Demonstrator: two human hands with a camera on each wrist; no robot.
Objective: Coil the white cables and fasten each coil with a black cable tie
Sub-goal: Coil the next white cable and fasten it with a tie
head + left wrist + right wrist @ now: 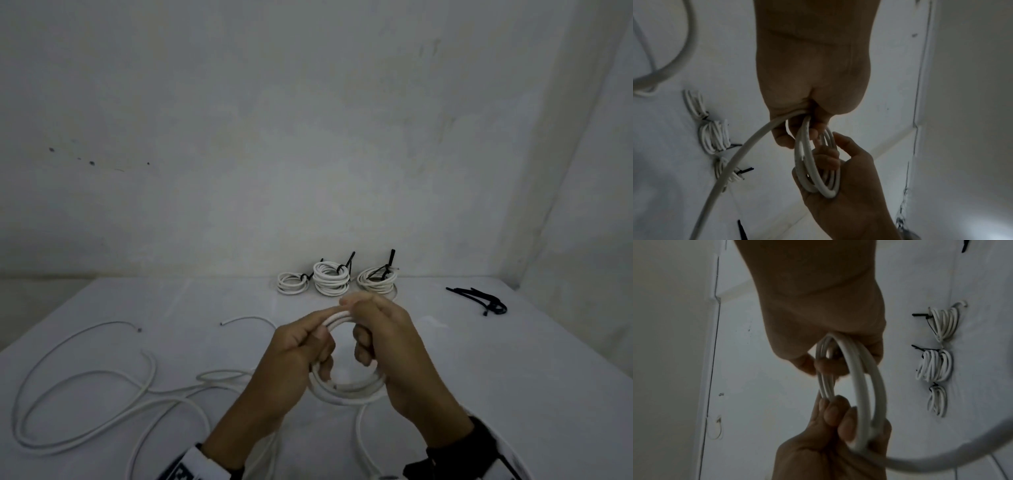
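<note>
White cable coil [346, 383] is sitting up off the counter [513, 377] right between both hands, roughly centre and near. Left hand [301, 346] is gripping the left side of the ring, fingers curled through it with the thumb pinching on top. Right hand [383, 329] is curling around the right and far side of the same ring, fingertips pinching at the top. So both are closing on the coil, neither one free.

What matters, I'd say: the loose tail of this cable [731, 155] is running off from the left hand's side, down and toward the near-left, where the rest of the slack [102, 394] is lying in big lazy loops on the counter. So the next wrap is probably feeding in from the left while the right hand is steadying the ring.

Spare black cable ties [483, 299] are lying far right, well apart from the hands but nearer the right one. Three finished, tied coils [330, 277] are sitting at the far edge by the wall.
</note>
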